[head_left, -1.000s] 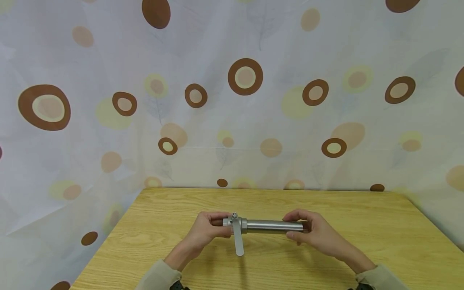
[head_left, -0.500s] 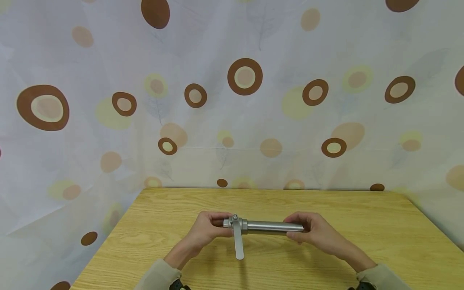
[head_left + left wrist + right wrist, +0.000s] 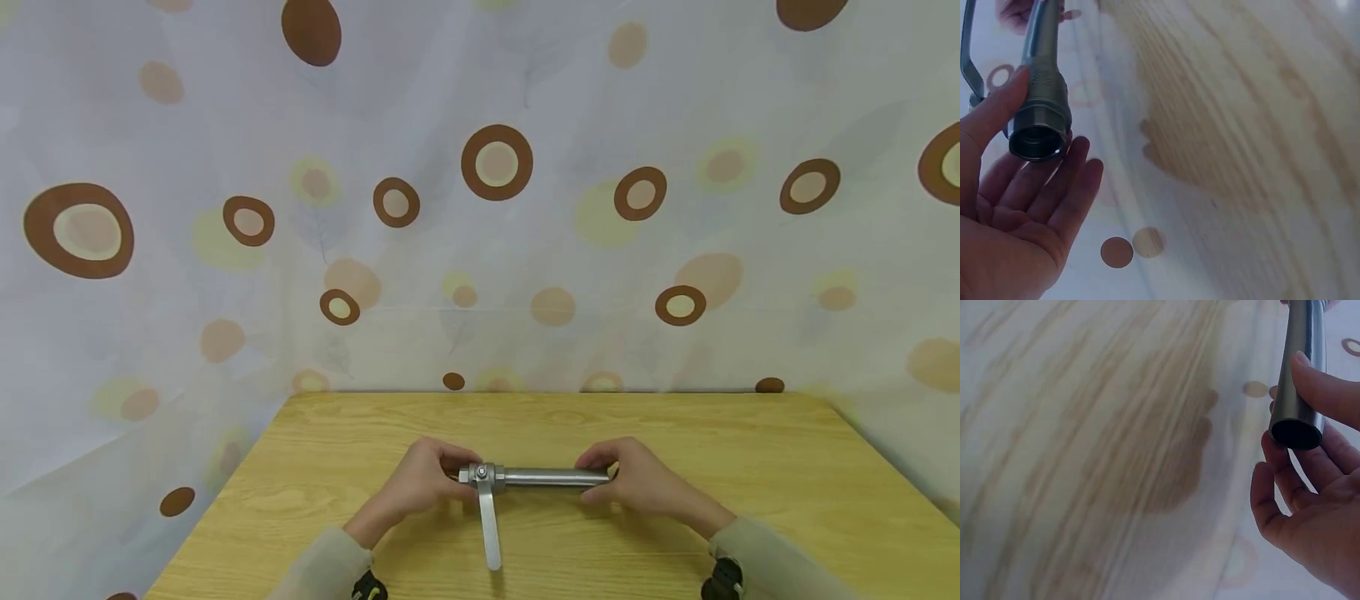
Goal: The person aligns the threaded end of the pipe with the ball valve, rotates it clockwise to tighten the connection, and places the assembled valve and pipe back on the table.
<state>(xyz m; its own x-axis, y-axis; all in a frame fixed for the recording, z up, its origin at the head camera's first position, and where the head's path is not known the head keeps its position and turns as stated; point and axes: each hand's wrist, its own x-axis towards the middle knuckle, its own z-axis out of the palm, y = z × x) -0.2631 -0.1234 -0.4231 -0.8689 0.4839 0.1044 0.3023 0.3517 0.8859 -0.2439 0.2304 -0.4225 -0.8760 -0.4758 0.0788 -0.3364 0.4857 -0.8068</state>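
Observation:
A ball valve with a flat lever handle is joined to a straight steel pipe, the whole lying crosswise in the head view. My left hand grips the valve body at its open end, thumb on the near side and fingers behind. In the left wrist view the threaded mouth of the valve faces the camera. My right hand pinches the pipe's far right end between thumb and fingers. That end shows as a hollow, plain opening in the right wrist view. The lever points toward me.
Beneath the hands is a wood-grain table. A pale curtain with brown and beige ovals hangs behind it and along its sides. Dark wrist straps sit at the sleeves.
The valve and pipe have come slightly lower in the head view, with both hands still gripping them. The right hand has shifted a little left, and the camera view has moved slightly.

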